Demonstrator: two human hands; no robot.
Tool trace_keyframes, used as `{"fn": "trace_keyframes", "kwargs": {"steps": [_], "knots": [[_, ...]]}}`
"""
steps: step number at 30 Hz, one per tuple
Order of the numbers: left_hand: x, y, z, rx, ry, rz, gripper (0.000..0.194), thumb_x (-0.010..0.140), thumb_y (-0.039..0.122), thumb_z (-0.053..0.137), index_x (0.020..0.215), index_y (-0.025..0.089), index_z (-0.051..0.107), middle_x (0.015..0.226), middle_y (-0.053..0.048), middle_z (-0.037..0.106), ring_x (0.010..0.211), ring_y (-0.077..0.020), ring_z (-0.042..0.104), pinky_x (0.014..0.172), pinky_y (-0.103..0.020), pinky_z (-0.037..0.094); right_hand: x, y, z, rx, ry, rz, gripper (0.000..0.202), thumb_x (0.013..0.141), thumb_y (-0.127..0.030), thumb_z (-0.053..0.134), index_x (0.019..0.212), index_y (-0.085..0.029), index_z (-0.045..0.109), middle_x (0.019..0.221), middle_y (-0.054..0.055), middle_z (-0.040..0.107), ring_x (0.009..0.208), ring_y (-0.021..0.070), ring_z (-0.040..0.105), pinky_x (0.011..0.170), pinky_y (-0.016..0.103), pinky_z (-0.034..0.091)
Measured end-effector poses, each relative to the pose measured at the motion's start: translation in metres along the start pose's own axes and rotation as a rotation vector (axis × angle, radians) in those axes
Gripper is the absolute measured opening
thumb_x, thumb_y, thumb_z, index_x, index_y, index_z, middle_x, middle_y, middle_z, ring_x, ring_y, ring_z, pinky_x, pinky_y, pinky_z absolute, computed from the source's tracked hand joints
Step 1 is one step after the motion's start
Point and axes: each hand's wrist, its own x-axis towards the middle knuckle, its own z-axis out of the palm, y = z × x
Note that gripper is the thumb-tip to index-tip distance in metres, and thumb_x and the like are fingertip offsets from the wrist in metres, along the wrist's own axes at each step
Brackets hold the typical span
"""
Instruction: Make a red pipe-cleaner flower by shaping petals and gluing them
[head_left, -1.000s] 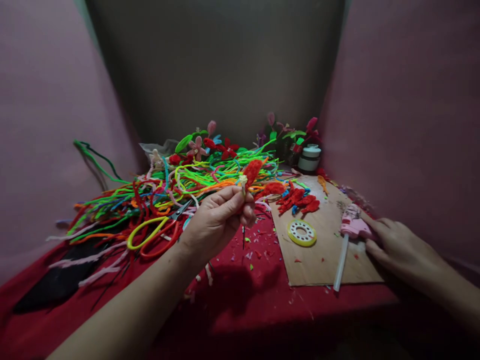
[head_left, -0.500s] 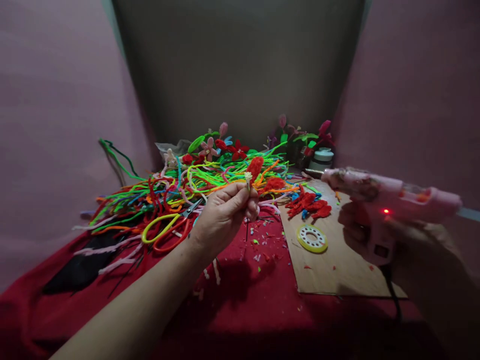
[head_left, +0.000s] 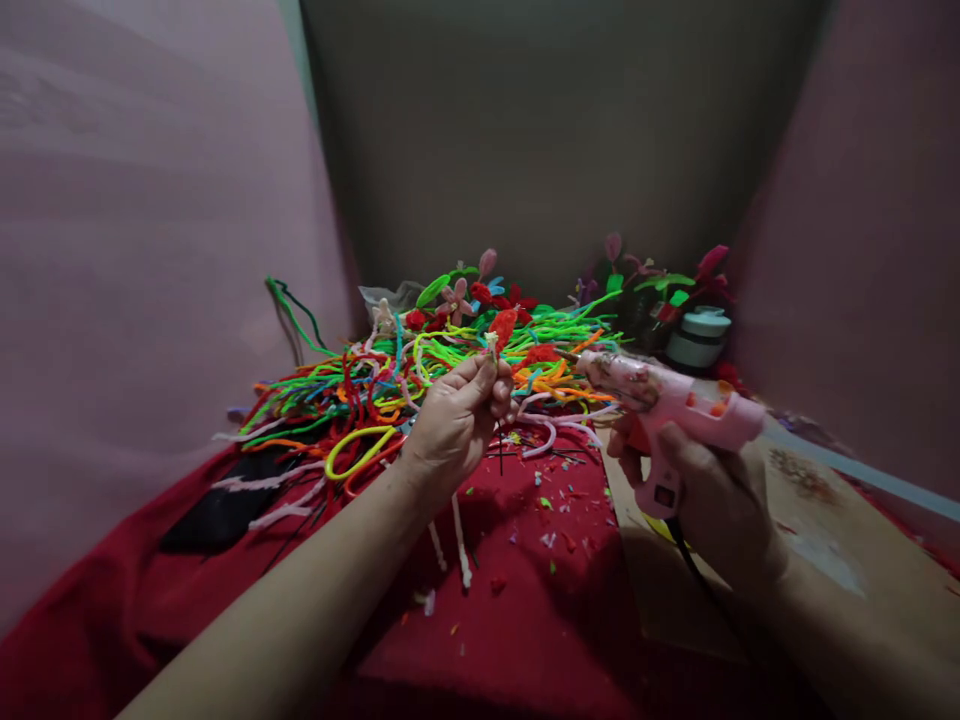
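Red petal (head_left: 504, 326) above crimson cloth (head_left: 525, 620) (pinkish walls (head_left: 150, 250)).

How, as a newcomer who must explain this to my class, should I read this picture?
There's no robot here: a person works bare-handed, seen by a camera on their head looking forward and down. The left hand pinches a red petal with a cream tuft beside it. The right hand grips a pink glue gun, its nozzle pointing toward the left hand. A red cloth carries scraps, scissors and a heap of colourful pipe cleaners; a brown board lies on the right.
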Motion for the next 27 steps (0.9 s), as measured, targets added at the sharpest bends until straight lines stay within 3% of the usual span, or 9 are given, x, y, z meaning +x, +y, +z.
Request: {"fn": "trace_keyframes", "kwargs": {"steps": [3, 7, 27], "knots": [[0.0007, -0.0026, -0.0008, 0.044, -0.011, 0.006, 0.017, 0.075, 0.027, 0.066, 0.070, 0.013, 0.059, 0.056, 0.003, 0.047, 0.048, -0.0052, 0.038, 0.053, -0.021, 0.038, -0.0027, 0.0039, -0.0047, -0.060, -0.046, 0.011, 0.029, 0.079, -0.039, 0.059, 0.104, -0.025, 0.062, 0.082, 0.004, 0.064, 0.071, 0.0202, 0.057, 0.054, 0.031, 0.043], [0.0008, -0.0055, -0.0016, 0.069, -0.028, 0.014, 0.017, 0.076, 0.027, 0.065, 0.071, 0.013, 0.059, 0.057, 0.003, 0.047, 0.048, -0.0051, 0.038, 0.052, -0.020, 0.037, -0.0029, 0.0079, -0.0089, -0.148, -0.050, 0.039, 0.021, 0.079, -0.039, 0.060, 0.094, -0.026, 0.065, 0.078, 0.002, 0.063, 0.066, 0.0175, 0.055, 0.056, 0.030, 0.043], [-0.0006, -0.0074, 0.0008, 0.077, -0.057, 0.004, 0.016, 0.075, 0.027, 0.065, 0.072, 0.013, 0.061, 0.056, 0.003, 0.048, 0.048, -0.0052, 0.040, 0.050, -0.019, 0.036, -0.0035, 0.0101, -0.0084, -0.223, -0.057, 0.061, 0.023, 0.079, -0.042, 0.059, 0.071, -0.021, 0.064, 0.065, 0.001, 0.056, 0.058, 0.0150, 0.049, 0.050, 0.028, 0.040]]}}
